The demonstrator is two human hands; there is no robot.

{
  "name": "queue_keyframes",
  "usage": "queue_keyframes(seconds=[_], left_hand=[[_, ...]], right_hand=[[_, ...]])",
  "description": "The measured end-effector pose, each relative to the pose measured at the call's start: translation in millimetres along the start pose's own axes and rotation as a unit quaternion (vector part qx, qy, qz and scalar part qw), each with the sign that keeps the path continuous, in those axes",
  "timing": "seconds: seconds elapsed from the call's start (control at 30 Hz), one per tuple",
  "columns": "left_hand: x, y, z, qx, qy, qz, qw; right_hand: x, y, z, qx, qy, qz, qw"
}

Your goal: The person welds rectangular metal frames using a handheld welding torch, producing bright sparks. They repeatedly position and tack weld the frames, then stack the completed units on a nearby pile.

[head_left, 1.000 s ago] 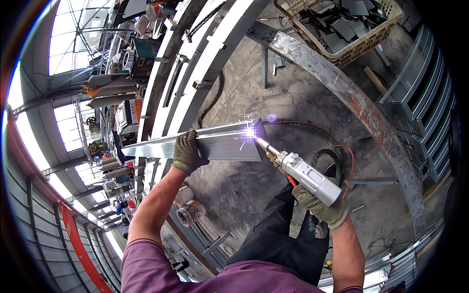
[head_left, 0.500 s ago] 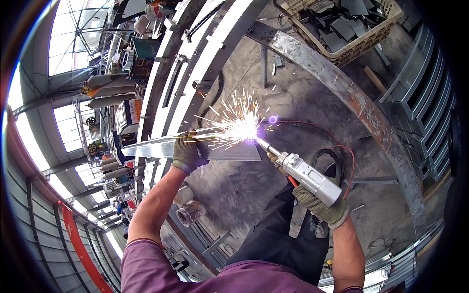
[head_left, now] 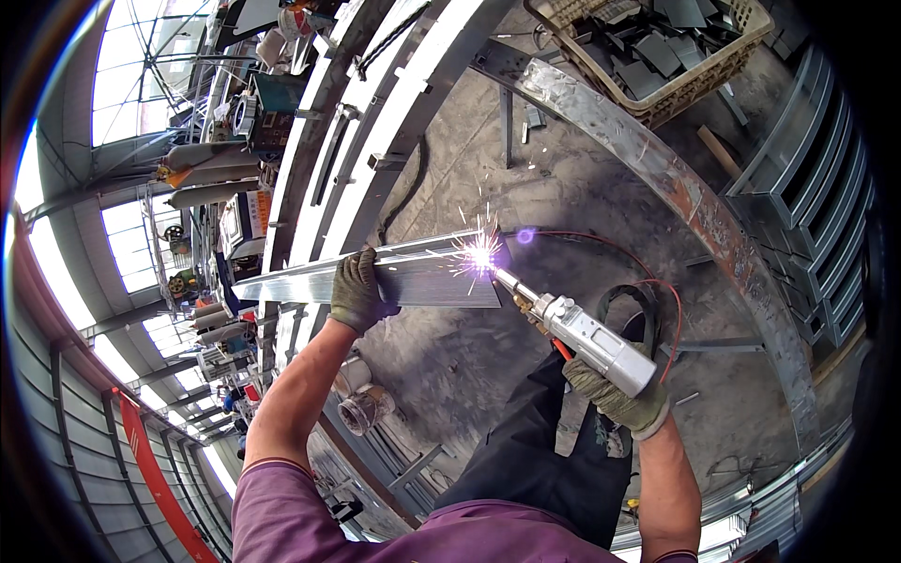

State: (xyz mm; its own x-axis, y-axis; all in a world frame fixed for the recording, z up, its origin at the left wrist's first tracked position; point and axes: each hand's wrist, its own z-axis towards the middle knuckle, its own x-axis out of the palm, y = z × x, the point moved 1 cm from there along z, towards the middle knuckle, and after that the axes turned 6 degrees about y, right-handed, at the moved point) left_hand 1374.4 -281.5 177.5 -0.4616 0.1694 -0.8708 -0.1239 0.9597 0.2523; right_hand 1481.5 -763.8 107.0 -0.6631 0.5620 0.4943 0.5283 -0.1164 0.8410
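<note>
My left hand (head_left: 358, 291), in a grey-green work glove, grips a long silver metal channel (head_left: 434, 285) with its fingers over the upper edge. The channel stretches from the far left to a cut end near the middle. In my gloved right hand (head_left: 618, 402) is a silver handheld welding gun (head_left: 593, 338), its body pointing up and left. The gun's nozzle meets the channel near its right end. A bright spot with sparks (head_left: 482, 257) burns there and hides the exact point of contact.
A curved, rusty steel beam (head_left: 671, 178) arcs across the right. Behind it stand a plastic crate (head_left: 648, 111) of dark metal plates and stacked metal profiles (head_left: 807, 188). A red cable (head_left: 678, 310) loops by the gun. Long white beams (head_left: 375, 155) rise on the left.
The shower of sparks has shrunk to a small burst, so more of the channel's upper edge shows. Both hands and the gun have stayed nearly in place.
</note>
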Motion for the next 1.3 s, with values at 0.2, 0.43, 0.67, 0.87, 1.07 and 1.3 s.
queue_keyframes(seconds=[0.2,0.43,0.67,0.87,1.07,1.3], left_hand=[[-0.8,0.1,-0.8,0.012,-0.01,0.014,1.0],[-2.6,-1.8,-0.4,0.017,-0.015,0.007,1.0],[-4.1,-1.7,-0.7,0.011,0.001,0.007,1.0],[-1.8,-0.7,-1.1,0.009,0.001,0.015,1.0],[3.2,2.9,-3.0,0.004,-0.012,-0.011,1.0],[-3.3,-2.5,0.2,0.033,-0.037,0.02,0.999]], right_hand=[[1.0,11.9,0.6,0.124,-0.019,0.142,0.982],[4.0,15.7,-1.6,0.085,-0.037,0.122,0.988],[0.0,-1.9,-5.3,0.056,0.001,0.097,0.994],[-2.5,0.5,-4.5,0.136,0.004,0.148,0.98],[-0.6,0.1,-6.5,0.021,0.016,0.0,1.0],[0.2,-5.5,-11.7,0.065,0.036,0.326,0.942]])
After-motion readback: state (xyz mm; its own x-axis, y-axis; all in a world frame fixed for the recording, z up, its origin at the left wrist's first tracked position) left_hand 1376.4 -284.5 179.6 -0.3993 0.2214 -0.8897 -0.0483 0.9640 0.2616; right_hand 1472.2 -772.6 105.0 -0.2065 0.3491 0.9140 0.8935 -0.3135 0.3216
